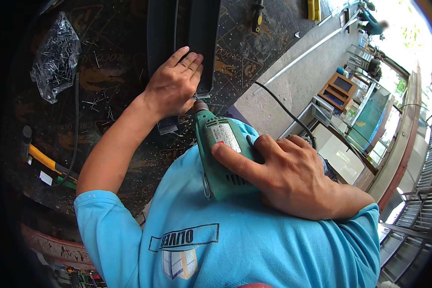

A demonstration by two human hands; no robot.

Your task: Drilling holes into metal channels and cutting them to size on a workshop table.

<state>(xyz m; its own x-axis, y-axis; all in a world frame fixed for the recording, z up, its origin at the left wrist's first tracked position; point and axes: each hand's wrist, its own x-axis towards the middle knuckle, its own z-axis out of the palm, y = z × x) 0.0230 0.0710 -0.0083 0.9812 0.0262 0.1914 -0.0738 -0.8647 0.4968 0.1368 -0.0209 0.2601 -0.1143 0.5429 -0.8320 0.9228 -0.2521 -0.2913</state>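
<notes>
A green power drill lies against the front of my blue shirt, its chuck toward the near end of a dark channel-shaped profile. My right hand is closed round the drill's body, forefinger stretched along its side. Flat on the profile rests my left hand, fingers stretched out close to the chuck; its thumb is mostly hidden. A small shiny metal piece shows at the profile's end by the chuck, and the drill's tip cannot be made out.
A clear bag of screws or nails lies at the far left, with loose ones nearby. A yellow-handled hammer is at the left edge, a screwdriver at the back. The drill's black cable runs off the table's right edge.
</notes>
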